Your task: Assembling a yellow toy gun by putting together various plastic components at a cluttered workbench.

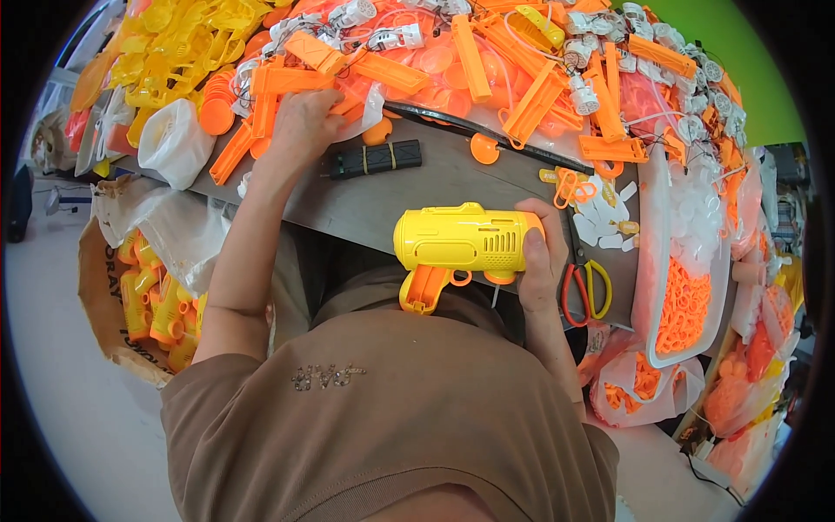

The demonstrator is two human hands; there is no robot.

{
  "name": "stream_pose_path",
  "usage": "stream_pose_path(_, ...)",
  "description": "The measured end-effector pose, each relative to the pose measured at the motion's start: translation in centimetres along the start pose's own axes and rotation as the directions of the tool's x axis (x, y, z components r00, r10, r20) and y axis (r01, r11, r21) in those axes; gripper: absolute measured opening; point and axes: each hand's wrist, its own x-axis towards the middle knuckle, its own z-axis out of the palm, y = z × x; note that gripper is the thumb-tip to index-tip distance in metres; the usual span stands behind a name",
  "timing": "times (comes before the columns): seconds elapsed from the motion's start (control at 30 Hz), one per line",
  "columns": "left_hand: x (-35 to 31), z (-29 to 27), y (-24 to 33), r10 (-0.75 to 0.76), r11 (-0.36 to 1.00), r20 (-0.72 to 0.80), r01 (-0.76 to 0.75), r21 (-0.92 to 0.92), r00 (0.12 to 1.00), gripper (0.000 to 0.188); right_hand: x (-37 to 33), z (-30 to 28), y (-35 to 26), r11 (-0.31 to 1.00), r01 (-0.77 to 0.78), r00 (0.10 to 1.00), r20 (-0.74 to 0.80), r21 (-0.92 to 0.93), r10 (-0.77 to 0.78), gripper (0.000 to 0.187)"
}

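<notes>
My right hand (543, 265) grips the front end of a yellow toy gun (457, 239) by its orange rim, just over my lap. The gun lies level with its handle pointing down; the handle's side is uncovered, showing an orange inside (426, 285). An orange trigger sits beside the handle. My left hand (306, 126) reaches to the near edge of the parts pile, its fingers curled among long orange plastic pieces (296, 81). What its fingertips hold is hidden. Right of it, a black bar-shaped object (376, 160) with a band around it lies on the grey table (348, 207).
Orange covers, white motors (396, 37) with wires and yellow shells (187, 43) heap along the back. At right are scissors (588, 291) and a white tub (654, 313) of small orange parts. A paper sack (104, 296) of yellow toy guns stands lower left.
</notes>
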Motion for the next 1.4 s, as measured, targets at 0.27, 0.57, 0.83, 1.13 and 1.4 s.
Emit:
stream_pose_path(0.27, -1.6, -5.3, 4.2, -0.104, 0.956, -0.084, 0.077, -0.282, 0.991, 0.020, 0.3, -0.6, -0.2, 0.998, 0.006, 1.000, -0.009, -0.055, -0.006, 0.040)
stream_pose_path(0.57, -4.3, -3.4, 12.3, 0.332, 0.702, 0.235, -0.073, -0.708, 0.914, 0.024, 1.4, -1.0, -1.0, 0.972, 0.181, 0.980, 0.111, -0.150, -0.165, 0.044)
stream_pose_path(0.83, -2.8, -2.4, 10.8, 0.564, 0.624, 0.215, -0.241, -0.743, 0.797, 0.020, 1.1, -1.2, -0.8, 0.975, 0.183, 0.981, 0.089, -0.122, -0.173, 0.043)
stream_pose_path(1.13, -3.5, -1.2, 11.3, 0.436, 0.559, 0.287, -0.006, -0.829, 0.853, 0.029, 1.0, -0.8, -0.3, 0.945, 0.290, 0.957, 0.046, -0.152, -0.286, 0.035)
stream_pose_path(1.4, -6.7, 0.5, 13.2, 0.439, 0.686, -0.106, -0.410, -0.601, 0.892, 0.036, 0.7, -0.4, 0.8, 0.959, 0.250, 0.968, 0.008, -0.137, -0.251, 0.031)
